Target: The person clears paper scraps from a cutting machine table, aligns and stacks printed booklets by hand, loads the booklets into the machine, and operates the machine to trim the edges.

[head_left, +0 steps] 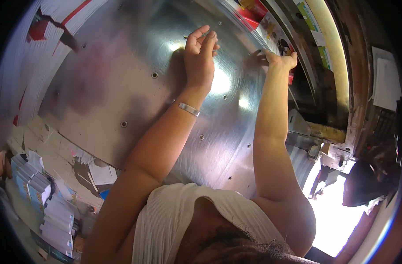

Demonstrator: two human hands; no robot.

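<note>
My left hand (201, 57) hovers over a shiny metal table (165, 110), its fingers loosely bent and apart with nothing between them. A metal band (189, 109) circles that wrist. Farther right, my right hand (280, 60) reaches to the table's right edge with the wrist bent back. Its outer digits spread to either side, while the middle fingers are hidden. Just beyond it lies a colourful printed sheet (271, 31), with red (249, 15) beside it. Whether the hand touches the sheet I cannot tell.
Stacked white paper sheets (29, 79) with red strips rise on the left. Piles of printed booklets (38, 185) lie at the lower left. A machine frame with a pale yellow rail (339, 57) runs along the right. Small round holes dot the metal surface.
</note>
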